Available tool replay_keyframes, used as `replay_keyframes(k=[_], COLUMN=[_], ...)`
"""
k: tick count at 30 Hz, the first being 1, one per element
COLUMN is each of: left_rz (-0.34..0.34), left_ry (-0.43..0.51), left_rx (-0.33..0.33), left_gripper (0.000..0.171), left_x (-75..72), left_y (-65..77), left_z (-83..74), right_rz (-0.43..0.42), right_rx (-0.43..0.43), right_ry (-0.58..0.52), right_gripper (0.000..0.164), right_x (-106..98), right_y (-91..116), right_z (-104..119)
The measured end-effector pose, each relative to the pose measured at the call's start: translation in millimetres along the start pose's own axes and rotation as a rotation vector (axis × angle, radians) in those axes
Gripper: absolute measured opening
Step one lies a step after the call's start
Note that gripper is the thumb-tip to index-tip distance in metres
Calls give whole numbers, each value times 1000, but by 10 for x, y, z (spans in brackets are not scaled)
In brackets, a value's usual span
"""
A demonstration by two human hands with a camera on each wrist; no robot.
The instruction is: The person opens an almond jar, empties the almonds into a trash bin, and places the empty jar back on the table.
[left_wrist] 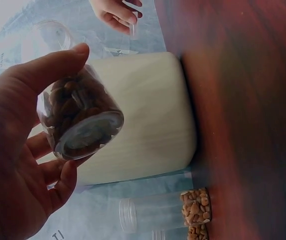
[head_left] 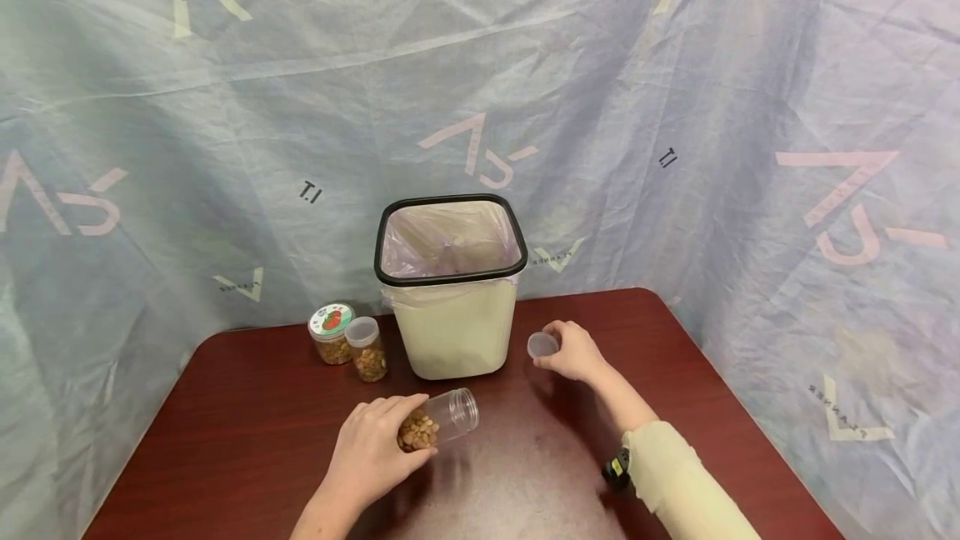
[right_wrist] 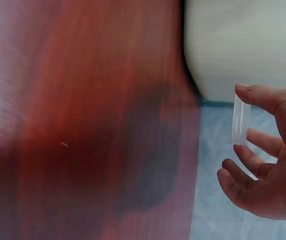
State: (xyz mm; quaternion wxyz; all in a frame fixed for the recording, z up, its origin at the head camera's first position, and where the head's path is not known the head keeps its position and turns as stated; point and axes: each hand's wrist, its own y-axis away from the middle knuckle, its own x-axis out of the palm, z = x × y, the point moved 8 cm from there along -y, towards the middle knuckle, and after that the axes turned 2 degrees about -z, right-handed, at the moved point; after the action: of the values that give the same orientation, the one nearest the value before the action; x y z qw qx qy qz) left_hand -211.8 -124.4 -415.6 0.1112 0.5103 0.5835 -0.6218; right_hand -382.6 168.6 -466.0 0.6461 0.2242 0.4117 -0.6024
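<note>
Brown pieces (head_left: 417, 431) inside clear jar (head_left: 448, 417) in left fingers (left_wrist: 64, 186), pale lid (head_left: 542, 345) in right fingers (right_wrist: 251, 160)

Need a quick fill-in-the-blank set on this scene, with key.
1. Of the left hand and right hand, the ____ one holds the tilted jar.
2. In the head view, the lid is to the ____ of the bin.
3. The bin's rim is ____ in colour.
4. Lidded jars left of the bin in that view number ____.

Missing words: left; right; black; two
</note>
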Motion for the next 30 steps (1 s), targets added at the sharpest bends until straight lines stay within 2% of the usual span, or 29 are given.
replay_keyframes(k=[6,17,23,30], left_rz=[13,12,21,12], left_ry=[8,13,17,7], left_rx=[-7,-13,-31,-14], left_gripper=[69,68,69,68], left_x=[11,2,8,4], left_y=[6,-8,41,50], left_z=[-3,-30,-12,-18], right_rz=[38,116,133,133], right_rx=[45,124,171,195], right_ry=[26,126,134,137], right_gripper=[58,59,59,59], right_x=[1,138,164,174], right_y=[-242,-590,-667,-708], right_z=[-130,-340,-429,-480])
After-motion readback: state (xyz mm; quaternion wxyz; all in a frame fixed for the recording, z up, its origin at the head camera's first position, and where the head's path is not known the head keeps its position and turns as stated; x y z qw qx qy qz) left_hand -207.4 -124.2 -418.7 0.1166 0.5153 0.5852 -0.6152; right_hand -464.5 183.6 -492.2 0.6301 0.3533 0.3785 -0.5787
